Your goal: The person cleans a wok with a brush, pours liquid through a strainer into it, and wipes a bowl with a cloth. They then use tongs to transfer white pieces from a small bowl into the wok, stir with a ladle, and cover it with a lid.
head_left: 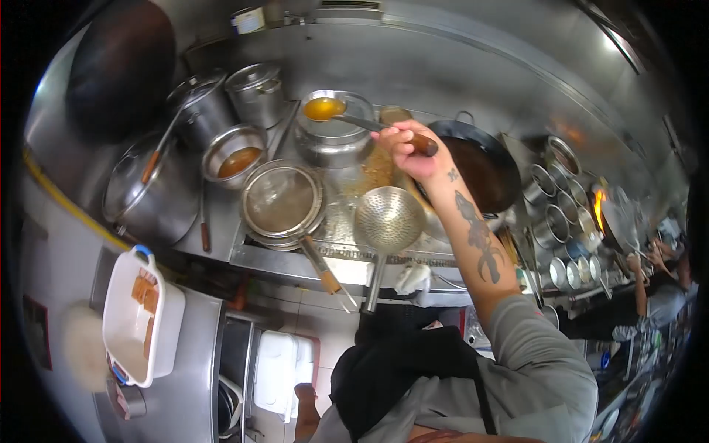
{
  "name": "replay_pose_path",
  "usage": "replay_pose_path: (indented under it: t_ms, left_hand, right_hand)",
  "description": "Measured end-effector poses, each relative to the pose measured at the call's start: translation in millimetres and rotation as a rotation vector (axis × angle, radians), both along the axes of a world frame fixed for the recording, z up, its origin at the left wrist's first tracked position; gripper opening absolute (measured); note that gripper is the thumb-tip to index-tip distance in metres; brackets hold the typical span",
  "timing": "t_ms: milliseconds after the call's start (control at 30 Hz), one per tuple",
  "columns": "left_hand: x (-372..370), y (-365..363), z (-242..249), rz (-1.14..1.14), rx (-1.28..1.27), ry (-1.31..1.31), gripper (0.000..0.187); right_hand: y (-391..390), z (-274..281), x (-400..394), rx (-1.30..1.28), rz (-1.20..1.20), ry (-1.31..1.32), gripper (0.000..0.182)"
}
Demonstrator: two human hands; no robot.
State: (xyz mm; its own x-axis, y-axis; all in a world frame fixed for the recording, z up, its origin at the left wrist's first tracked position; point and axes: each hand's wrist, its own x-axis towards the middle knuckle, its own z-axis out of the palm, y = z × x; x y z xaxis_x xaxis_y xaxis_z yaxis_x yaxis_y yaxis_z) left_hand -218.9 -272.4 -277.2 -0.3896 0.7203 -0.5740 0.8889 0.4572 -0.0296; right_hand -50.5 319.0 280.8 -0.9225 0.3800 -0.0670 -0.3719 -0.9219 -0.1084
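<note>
My right hand is closed round the wooden grip of a ladle. The ladle's bowl is full of amber liquid and is above a round metal pot. Beneath my right forearm, a perforated strainer lies on the steel counter with its handle toward me. Left of it, a fine-mesh sieve rests on a vessel. My left hand is low beside my body, near a white lidded box; its fingers are too small to make out.
A dark wok is right of my forearm. Large stockpots and a smaller pot of brown liquid stand at left. A white tub holds brown blocks. At far right, another person's arms are near a flaming wok.
</note>
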Motion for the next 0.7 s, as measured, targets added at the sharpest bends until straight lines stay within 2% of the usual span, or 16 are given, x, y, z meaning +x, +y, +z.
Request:
replay_pose_path:
  t_ms: [167,200,233,267,300,467,600,700]
  left_hand:
    - [11.6,31.0,-12.7,-0.276,0.01,0.112,0.005]
    - [20.1,39.8,-12.9,0.108,-0.002,-0.142,0.009]
    - [29.3,50.1,-8.7,0.619,0.107,-0.416,0.017]
    - [38.3,60.0,-5.9,1.039,0.233,-0.525,0.025]
    - [44.8,64.9,-1.1,1.13,0.31,-0.554,0.024]
    - [86.7,81.5,8.8,0.888,0.399,-0.563,0.02]
    - [125.2,70.4,20.7,0.806,0.408,-0.579,0.017]
    - [145.9,50.6,28.3,0.747,0.379,-0.568,0.015]
  right_hand:
    - [-22.0,4.4,128.8,0.104,-0.182,-0.144,0.042]
    - [-24.5,3.7,154.0,0.132,-0.218,-0.183,0.041]
    - [-24.7,0.8,177.6,0.122,-0.246,-0.23,0.037]
    - [-22.6,-3.7,201.4,0.125,-0.256,-0.275,0.034]
    - [-19.3,-10.5,224.4,0.126,-0.264,-0.319,0.032]
    - [-2.2,-46.8,309.3,0.217,-0.284,-0.581,0.008]
    - [12.1,-76.1,358.9,0.309,-0.258,-0.66,0.006]
    - [5.2,-81.3,378.5,0.407,-0.371,-0.865,0.006]
